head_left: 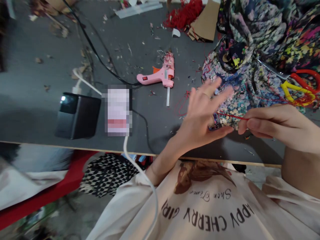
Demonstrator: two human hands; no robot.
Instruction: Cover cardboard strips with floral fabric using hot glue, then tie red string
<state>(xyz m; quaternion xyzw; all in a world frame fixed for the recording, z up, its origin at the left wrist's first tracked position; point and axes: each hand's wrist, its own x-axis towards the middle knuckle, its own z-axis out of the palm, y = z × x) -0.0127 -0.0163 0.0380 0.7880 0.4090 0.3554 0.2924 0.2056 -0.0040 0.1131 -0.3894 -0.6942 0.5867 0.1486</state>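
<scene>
My right hand [277, 125] pinches a red cord [231, 115], which runs left from its fingertips toward my other palm. My left hand [200, 113] is open, fingers spread and slightly smeared by motion, over the near edge of a floral fabric [240, 100]. Whether the cord is looped on those fingers I cannot tell. Scissors [275, 69] with red and yellow handles lie on the fabric beyond my right hand, red threads tangled about the handles.
Left of my hands lies a pink glue gun [163, 75] with a black cable. Further left are a phone [117, 111], blurred out, and a black power bank [80, 115] with white cables. A red thread bundle [185, 15] and cardboard pieces [205, 21] lie at the back.
</scene>
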